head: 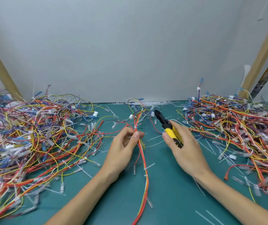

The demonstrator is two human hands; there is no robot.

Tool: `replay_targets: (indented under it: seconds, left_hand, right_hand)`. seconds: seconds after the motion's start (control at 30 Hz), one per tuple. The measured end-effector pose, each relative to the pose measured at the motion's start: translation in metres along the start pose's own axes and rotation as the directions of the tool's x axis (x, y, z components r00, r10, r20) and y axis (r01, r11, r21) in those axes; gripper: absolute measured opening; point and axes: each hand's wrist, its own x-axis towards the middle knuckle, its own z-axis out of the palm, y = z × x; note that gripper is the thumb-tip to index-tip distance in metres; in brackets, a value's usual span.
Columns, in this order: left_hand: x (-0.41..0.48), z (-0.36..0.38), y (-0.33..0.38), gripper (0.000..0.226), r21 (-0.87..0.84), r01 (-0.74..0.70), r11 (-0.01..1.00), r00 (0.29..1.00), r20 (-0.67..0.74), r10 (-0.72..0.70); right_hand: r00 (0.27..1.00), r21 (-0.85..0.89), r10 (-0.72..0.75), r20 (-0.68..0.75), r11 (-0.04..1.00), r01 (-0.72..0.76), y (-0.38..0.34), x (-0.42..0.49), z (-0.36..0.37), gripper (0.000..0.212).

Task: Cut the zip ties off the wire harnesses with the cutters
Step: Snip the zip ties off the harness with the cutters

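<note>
While hands (122,150) (184,148) hold harness (143,169) and cutters (166,124), wire heaps (32,140) (243,124) crowd both sides.

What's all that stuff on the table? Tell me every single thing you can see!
wire harness: one, red, orange and yellow, centre of the mat, held
cutters: one, black with yellow handles, right of centre, held
left wire pile: one, many colours, left side
right wire pile: one, many colours, right side
cut zip ties: many, white, heaped at the back, others scattered
mat: one, teal, under everything
wall: one, grey, behind
wooden posts: two, tan, far left and far right
left hand: one, pinches the wire harness
right hand: one, grips the cutters
</note>
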Motion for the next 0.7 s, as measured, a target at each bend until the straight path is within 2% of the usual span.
replay_targets:
  seconds: [0.1, 0.17, 0.3, 0.4, 0.7]
  left_hand:
    - [0.002, -0.002, 0.000, 0.017, -0.164, 0.067, 0.984, 0.998, 0.014, -0.066]
    - [0.003, -0.004, 0.000, 0.019, -0.208, 0.102, 0.973, 0.995, 0.030, -0.098]
    - [0.003, -0.006, -0.002, 0.026, -0.186, 0.141, 0.972, 0.988, 0.091, -0.126]
    - [0.004, -0.009, -0.003, 0.027, -0.181, 0.165, 0.970, 0.980, 0.139, -0.140]
    - [0.004, -0.015, -0.004, 0.027, -0.233, 0.198, 0.952, 0.964, 0.224, -0.145]
  right_hand:
    - [0.999, -0.045, -0.025, -0.040, 0.999, 0.023, 0.002, 0.003, -0.005, 0.046]
    - [0.998, -0.043, -0.027, -0.054, 0.999, 0.025, 0.002, 0.005, -0.005, 0.037]
    - [0.999, 0.039, -0.035, -0.042, 0.999, 0.036, 0.001, 0.002, -0.004, 0.043]
    - [0.997, 0.026, -0.064, -0.050, 0.998, 0.066, -0.002, 0.002, -0.004, 0.038]
    - [0.998, 0.101, 0.015, -0.054, 0.995, -0.009, -0.004, 0.004, -0.007, 0.031]
